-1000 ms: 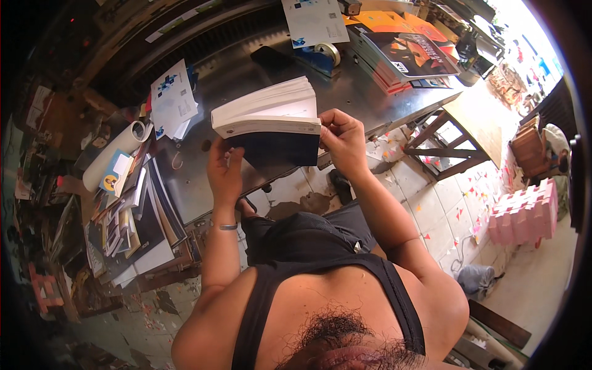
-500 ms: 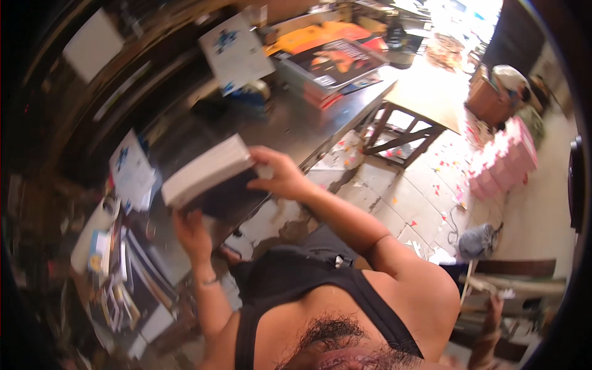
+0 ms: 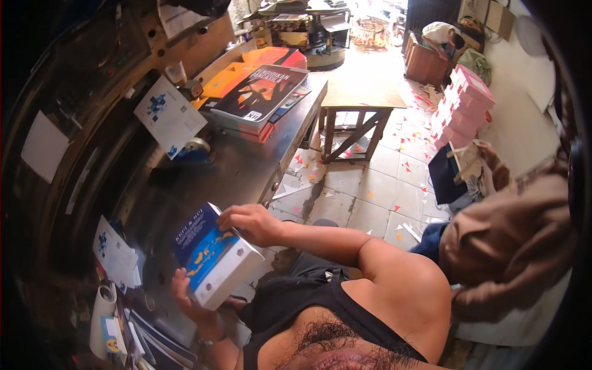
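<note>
A thick book (image 3: 206, 256) with a blue illustrated cover and a white page block is held between my two hands, tilted, in front of the metal work surface. My left hand (image 3: 190, 301) grips its lower left corner, the fingers curled on the cover edge and the thumb side partly hidden. My right hand (image 3: 251, 223) holds the upper right edge, its fingertips on the cover. The front cover faces up, and a white side of the block faces my body.
A pile of books (image 3: 262, 95) stands on the metal table (image 3: 240, 172). Printed sheets (image 3: 169, 117) lean at the left, near a white roll (image 3: 103, 302). A wooden stool (image 3: 357, 102), pink stacks (image 3: 462, 102) and paper scraps are on the floor. A person in brown (image 3: 512, 222) works close at right; another person (image 3: 441, 37) bends over farther back.
The book has turned in my hands: its pale page edge was uppermost, and now the blue cover shows. My view has swung, bringing the nearby person in brown further into sight.
</note>
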A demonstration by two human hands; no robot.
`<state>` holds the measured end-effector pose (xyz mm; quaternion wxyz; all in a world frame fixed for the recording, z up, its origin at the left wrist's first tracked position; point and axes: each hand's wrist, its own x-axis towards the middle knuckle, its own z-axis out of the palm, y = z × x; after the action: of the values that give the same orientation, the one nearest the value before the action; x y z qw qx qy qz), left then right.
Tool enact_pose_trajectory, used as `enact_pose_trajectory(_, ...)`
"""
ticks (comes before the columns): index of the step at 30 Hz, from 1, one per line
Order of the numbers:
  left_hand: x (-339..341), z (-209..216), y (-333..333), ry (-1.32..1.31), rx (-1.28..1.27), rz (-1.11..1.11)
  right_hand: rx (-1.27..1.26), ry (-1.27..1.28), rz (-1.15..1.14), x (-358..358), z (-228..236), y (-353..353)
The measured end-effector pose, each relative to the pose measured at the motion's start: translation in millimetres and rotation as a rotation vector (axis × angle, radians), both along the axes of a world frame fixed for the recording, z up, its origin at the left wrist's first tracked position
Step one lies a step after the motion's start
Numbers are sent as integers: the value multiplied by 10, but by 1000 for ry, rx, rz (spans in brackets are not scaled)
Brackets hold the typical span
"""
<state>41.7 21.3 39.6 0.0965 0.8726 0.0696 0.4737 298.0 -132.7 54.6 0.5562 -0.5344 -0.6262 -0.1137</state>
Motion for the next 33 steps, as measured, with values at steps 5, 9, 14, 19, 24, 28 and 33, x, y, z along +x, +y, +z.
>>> enact_pose_trajectory(5,-238,-386,90,289,-60,12,-90,54,45,-62,-468,-25)
enact_pose_trajectory(9,-486,-744,558,530,90,-84,-145,-27,6,-80,-570,-82)
enact_pose_trajectory(14,-248,-257,23,468,-114,119,-151,-81,-7,16,-413,40)
enact_pose_trajectory(19,-8,-218,88,378,-96,119,-254,-383,-359,452,-377,379)
enact_pose_trajectory(24,195,-31,-51,410,-241,181,-331,395,-324,490,-94,-70)
enact_pose_trajectory(28,211,-87,-77,305,-440,184,-405,432,-295,354,-349,-340)
enact_pose_trajectory(33,123,-96,-130,288,-487,224,-480,584,-287,-51,-326,-445)
